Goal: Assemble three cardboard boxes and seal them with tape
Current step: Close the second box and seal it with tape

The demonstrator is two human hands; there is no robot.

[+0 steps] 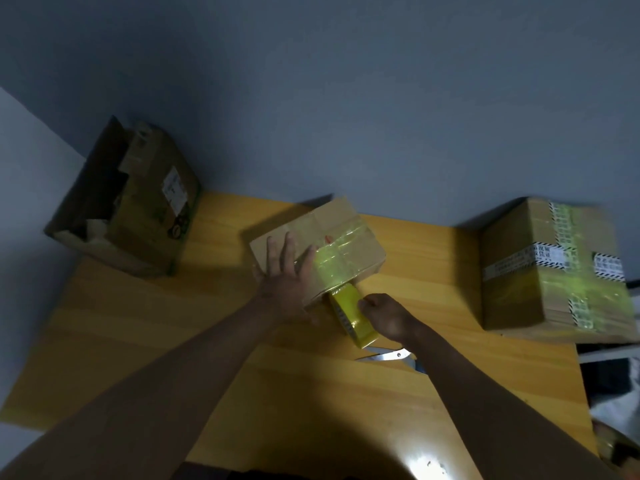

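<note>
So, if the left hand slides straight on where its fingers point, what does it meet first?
The left hand lies flat on the middle box; straight ahead seems only bare cardboard, then the far edge and the wall.

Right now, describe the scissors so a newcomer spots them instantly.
On the yellow wooden table, look just nearer than the small brown cardboard box in the middle. The metal scissors lie flat beside the yellow tape roll, partly under the right forearm: the only shiny metal thing there.

1. Our left hand (284,271) lies at mid-frame, palm down, fingers straight and spread, pointing toward the top of the frame.
2. Our right hand (384,315), just right of it, has its fingers curled in a grip.
3. Both bare forearms stretch up from the lower edge.
</note>
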